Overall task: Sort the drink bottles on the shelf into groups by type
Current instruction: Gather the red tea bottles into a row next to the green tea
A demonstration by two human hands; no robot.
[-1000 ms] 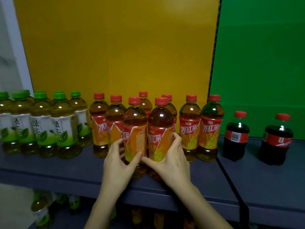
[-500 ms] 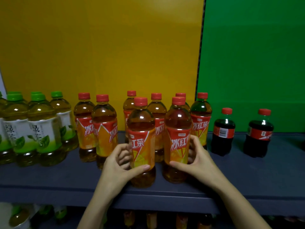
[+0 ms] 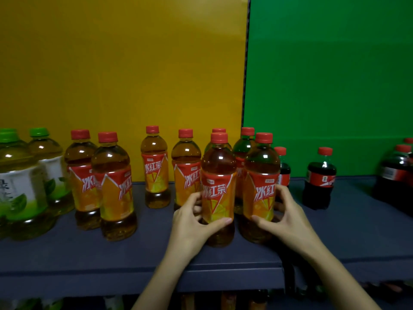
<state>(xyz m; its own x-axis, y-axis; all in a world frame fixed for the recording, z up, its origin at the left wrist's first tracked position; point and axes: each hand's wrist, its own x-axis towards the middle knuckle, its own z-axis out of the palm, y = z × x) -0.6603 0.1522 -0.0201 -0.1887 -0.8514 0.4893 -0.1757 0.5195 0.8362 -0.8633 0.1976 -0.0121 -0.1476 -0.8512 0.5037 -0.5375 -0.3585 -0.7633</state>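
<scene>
At shelf (image 3: 67, 258) front, two iced tea bottles gripped: one by left hand (image 3: 192, 222), one by right hand (image 3: 288, 218). Both shifted toward 3 o'clock since earlier, nearer cola bottles (image 3: 319, 182); gap opened in tea group, regrouping unfinished.

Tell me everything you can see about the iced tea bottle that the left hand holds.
The iced tea bottle is clear plastic with a red screw cap, amber drink inside, and an orange-and-red label with white characters and a lemon picture. It stands upright on the dark shelf, near the front edge. The left hand wraps its lower half, thumb across the front. Another iced tea bottle stands close on its right.
</scene>
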